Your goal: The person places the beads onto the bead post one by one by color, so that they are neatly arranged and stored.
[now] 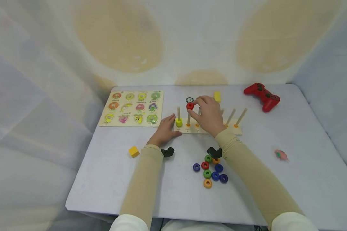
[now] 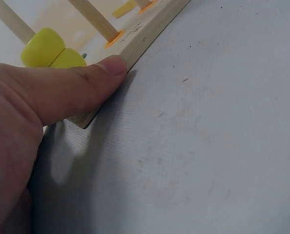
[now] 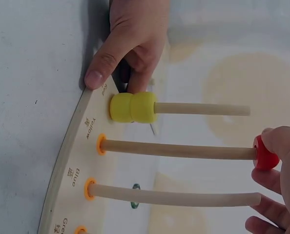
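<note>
A wooden peg stand [image 1: 200, 131] with a row of upright pegs and colour words printed on its base lies across the table. My left hand [image 1: 164, 130] grips its left end, thumb [image 2: 106, 68] along the front edge and fingers round behind. Two yellow rings [image 3: 133, 107] are stacked on the leftmost peg, beside that hand. Thumb and fingertips of my right hand [image 1: 209, 115] pinch a red ring [image 3: 266, 153] right at the tip of the second peg [image 3: 179, 149]. The stand's other visible pegs carry no rings. Part of the row is hidden behind the right hand.
Several loose coloured rings [image 1: 207, 174] lie in front of the stand. A fruit puzzle board [image 1: 133, 109] is back left, a yellow cube [image 1: 134, 151] nearer. Behind are a yellow block [image 1: 217, 96] and a small round disc [image 1: 189, 99]. A red game controller [image 1: 263, 96] and pink toy [image 1: 281, 155] lie right.
</note>
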`<state>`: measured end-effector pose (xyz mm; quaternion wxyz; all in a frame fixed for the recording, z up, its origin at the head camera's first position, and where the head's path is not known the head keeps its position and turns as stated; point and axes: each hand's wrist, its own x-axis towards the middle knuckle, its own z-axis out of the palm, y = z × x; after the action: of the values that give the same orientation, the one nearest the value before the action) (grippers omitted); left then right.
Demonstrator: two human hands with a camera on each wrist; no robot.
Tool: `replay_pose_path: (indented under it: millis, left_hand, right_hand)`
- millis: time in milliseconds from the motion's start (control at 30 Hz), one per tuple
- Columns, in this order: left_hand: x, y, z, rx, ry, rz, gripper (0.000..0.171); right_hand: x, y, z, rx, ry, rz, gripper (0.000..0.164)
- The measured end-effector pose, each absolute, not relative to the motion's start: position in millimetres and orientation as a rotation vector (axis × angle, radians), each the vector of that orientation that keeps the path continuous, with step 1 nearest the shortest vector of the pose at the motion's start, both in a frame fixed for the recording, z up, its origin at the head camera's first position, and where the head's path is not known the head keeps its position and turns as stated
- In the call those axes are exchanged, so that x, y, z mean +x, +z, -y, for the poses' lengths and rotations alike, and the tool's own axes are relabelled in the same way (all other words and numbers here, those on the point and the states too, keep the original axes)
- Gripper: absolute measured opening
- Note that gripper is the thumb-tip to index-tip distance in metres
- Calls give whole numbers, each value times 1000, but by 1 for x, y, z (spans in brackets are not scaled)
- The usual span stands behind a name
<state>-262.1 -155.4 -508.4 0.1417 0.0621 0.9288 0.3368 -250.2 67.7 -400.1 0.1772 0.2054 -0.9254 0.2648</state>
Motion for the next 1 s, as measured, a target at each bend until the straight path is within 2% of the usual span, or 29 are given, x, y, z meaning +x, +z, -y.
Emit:
replay_pose_path:
  millis: [433,667,833,1000]
  left_hand:
    - [-262,-509,156,197,983,-2685,93]
    - [-262,-508,155,216,946,-2706,94]
    - [-264,-504,154,208,919,-2707,94]
    - [-263,-504,153,203,912,-2697,93]
  right_hand:
    - [-251,-397,-69,545,712,2687,43]
    - [-231,-394,-93,566,839,2604,27]
    - [-194,-421,-124,807,821,2691,21]
    - [-158,-466,-147,1130,732,2939,29]
